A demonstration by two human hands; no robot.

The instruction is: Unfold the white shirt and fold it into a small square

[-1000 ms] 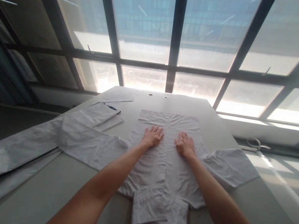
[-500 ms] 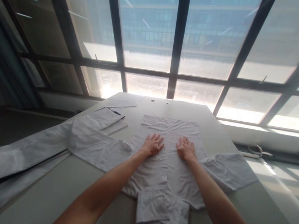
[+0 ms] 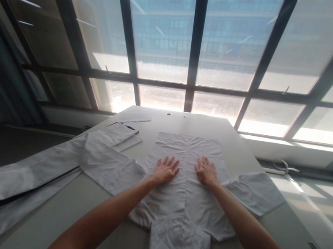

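Observation:
A light grey-white garment (image 3: 182, 191) lies spread on the pale table (image 3: 98, 220), wrinkled down its middle, with one sleeve stretching out at each side and a folded part at the near end. On its left half my left hand (image 3: 166, 170) rests flat, fingers spread. My right hand (image 3: 206, 171) presses flat on the right half, fingers apart, slightly farther from me. Neither hand grips anything.
More white cloth with a dark inside (image 3: 32, 174) runs along the table's left side, touching the left sleeve. Large windows (image 3: 171, 26) stand behind the table. A coiled pale hose (image 3: 281, 165) lies beyond its right edge.
My left hand has slid a little toward me and to the left over the garment. My right hand has shifted slightly nearer. The view has tilted slightly.

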